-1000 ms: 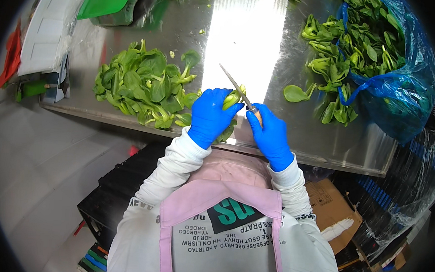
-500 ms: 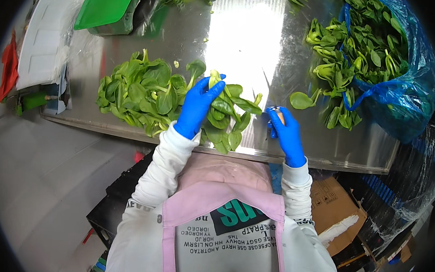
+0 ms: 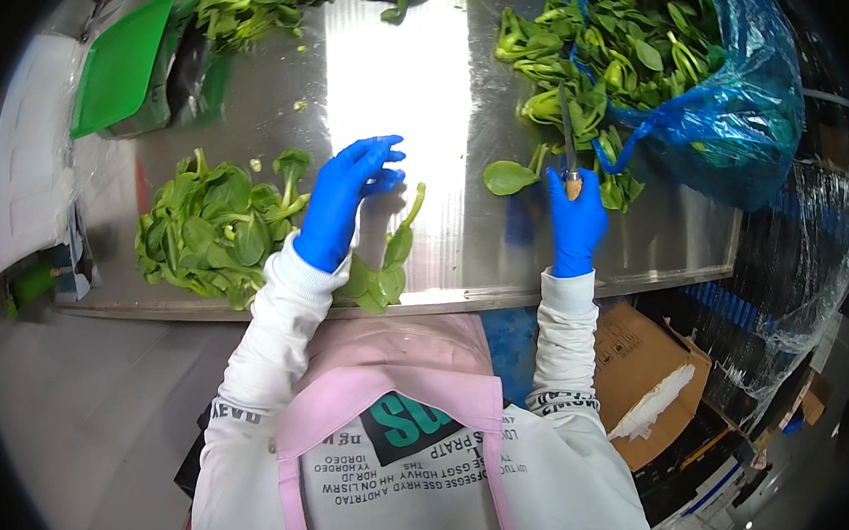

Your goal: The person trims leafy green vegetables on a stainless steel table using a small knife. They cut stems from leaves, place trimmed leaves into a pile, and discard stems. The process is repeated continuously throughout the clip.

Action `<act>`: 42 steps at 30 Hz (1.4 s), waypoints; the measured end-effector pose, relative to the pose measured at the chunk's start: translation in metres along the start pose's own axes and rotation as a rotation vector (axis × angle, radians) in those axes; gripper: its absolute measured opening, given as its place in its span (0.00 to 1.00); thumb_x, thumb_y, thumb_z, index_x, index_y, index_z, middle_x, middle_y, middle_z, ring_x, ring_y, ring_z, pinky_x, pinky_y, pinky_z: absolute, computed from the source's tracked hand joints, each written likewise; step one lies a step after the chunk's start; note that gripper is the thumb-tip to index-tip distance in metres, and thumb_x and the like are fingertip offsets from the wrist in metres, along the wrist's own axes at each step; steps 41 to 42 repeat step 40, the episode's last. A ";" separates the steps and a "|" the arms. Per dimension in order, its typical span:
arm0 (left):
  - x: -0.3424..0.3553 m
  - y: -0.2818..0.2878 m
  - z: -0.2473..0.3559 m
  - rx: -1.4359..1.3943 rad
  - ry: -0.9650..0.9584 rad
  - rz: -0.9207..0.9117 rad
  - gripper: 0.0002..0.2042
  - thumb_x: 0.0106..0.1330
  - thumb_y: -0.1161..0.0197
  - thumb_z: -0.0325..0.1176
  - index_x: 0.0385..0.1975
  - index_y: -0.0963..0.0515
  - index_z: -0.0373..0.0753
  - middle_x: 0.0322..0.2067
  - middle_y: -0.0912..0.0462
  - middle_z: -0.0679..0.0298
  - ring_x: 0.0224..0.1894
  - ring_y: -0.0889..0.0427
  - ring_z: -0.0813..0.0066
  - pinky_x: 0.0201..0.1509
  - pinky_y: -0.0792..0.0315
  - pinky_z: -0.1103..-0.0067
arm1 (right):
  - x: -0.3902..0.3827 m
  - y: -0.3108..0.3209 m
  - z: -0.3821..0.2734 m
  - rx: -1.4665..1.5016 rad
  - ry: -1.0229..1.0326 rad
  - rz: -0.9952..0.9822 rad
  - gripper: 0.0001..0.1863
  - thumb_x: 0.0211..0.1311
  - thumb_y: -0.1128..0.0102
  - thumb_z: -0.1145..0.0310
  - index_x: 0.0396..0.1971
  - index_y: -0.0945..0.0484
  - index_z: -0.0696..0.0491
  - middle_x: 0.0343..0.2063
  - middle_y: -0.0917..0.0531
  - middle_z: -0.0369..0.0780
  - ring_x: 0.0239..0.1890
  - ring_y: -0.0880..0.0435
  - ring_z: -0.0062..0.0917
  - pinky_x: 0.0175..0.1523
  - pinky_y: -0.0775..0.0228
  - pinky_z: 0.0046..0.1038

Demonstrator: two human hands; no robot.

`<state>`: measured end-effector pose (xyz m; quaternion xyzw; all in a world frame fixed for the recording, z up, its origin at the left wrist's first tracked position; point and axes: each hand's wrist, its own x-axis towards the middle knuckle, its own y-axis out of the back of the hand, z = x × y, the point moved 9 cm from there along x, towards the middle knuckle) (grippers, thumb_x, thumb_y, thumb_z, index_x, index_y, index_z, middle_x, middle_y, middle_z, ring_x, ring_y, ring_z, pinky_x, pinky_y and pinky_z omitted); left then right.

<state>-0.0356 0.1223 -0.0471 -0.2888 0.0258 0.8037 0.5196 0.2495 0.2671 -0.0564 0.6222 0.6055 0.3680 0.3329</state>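
In blue gloves, my left hand (image 3: 345, 207) hovers over the metal table with its fingers apart and nothing in them. My right hand (image 3: 579, 221) is closed round the wooden handle of a small knife (image 3: 566, 128). Its blade points away from me, beside a group of green bok choy (image 3: 543, 105) at the mouth of a blue plastic bag (image 3: 753, 135). A single leaf (image 3: 508, 179) lies left of the knife. Some loose leaves (image 3: 379, 287) lie near the table edge by my left wrist. A larger pile of leaves (image 3: 208, 223) sits to the left.
More greens (image 3: 265, 8) lie along the far side of the metal table (image 3: 503, 260). A green tray (image 3: 126, 67) stands at the far left, by white foam boxes (image 3: 34, 134). Below the table's right edge is a torn cardboard box (image 3: 646, 385).
My left hand has let go of the bok choy it held. My right hand has moved away from me towards the bag, its knife now pointing forward. The view has shifted right.
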 end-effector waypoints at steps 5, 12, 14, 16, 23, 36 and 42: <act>-0.012 -0.028 -0.022 0.274 -0.068 -0.044 0.13 0.63 0.43 0.33 0.46 0.24 0.37 0.39 0.23 0.62 0.41 0.24 0.75 0.48 0.31 0.80 | 0.034 0.037 0.017 -0.213 0.306 0.244 0.17 0.44 0.30 0.60 0.30 0.26 0.51 0.42 0.23 0.43 0.34 0.21 0.38 0.35 0.29 0.34; -0.003 -0.156 -0.047 1.297 -0.807 -0.315 0.29 0.53 0.36 0.40 0.57 0.35 0.45 0.59 0.36 0.59 0.62 0.40 0.52 0.61 0.43 0.61 | 0.036 0.016 0.064 -0.068 0.024 -0.073 0.17 0.46 0.30 0.63 0.31 0.26 0.56 0.28 0.20 0.39 0.28 0.22 0.29 0.32 0.30 0.29; 0.016 -0.151 -0.076 1.427 -0.784 -0.273 0.31 0.54 0.37 0.41 0.59 0.37 0.44 0.59 0.37 0.60 0.63 0.43 0.50 0.61 0.45 0.59 | 0.020 0.007 0.052 0.317 -0.067 -0.276 0.16 0.47 0.30 0.65 0.32 0.26 0.57 0.22 0.22 0.36 0.26 0.24 0.21 0.32 0.31 0.25; 0.026 -0.128 -0.081 1.446 -0.729 -0.153 0.31 0.54 0.38 0.40 0.59 0.38 0.43 0.59 0.36 0.59 0.63 0.43 0.49 0.61 0.45 0.58 | -0.003 0.003 0.036 0.485 -0.100 -0.428 0.15 0.48 0.31 0.67 0.31 0.26 0.57 0.22 0.25 0.34 0.26 0.28 0.17 0.33 0.33 0.23; -0.020 -0.003 -0.034 1.788 -0.342 0.475 0.25 0.52 0.35 0.39 0.52 0.29 0.45 0.56 0.35 0.50 0.60 0.42 0.47 0.62 0.45 0.61 | -0.069 -0.018 -0.004 0.739 -0.148 -0.814 0.13 0.48 0.31 0.69 0.29 0.26 0.57 0.22 0.26 0.31 0.27 0.31 0.14 0.34 0.34 0.20; -0.043 -0.086 -0.065 -0.003 0.168 -0.212 0.26 0.64 0.43 0.39 0.59 0.38 0.33 0.51 0.28 0.59 0.52 0.30 0.76 0.57 0.36 0.80 | -0.104 -0.039 -0.055 0.869 -0.216 -1.229 0.11 0.52 0.34 0.69 0.32 0.26 0.56 0.23 0.25 0.32 0.26 0.27 0.15 0.33 0.32 0.20; -0.042 -0.083 -0.062 0.012 0.128 -0.227 0.27 0.64 0.43 0.39 0.60 0.39 0.34 0.51 0.28 0.59 0.52 0.30 0.75 0.58 0.37 0.80 | -0.095 -0.047 -0.048 0.880 -0.145 -1.029 0.13 0.55 0.36 0.68 0.38 0.24 0.56 0.30 0.19 0.38 0.30 0.23 0.16 0.35 0.30 0.19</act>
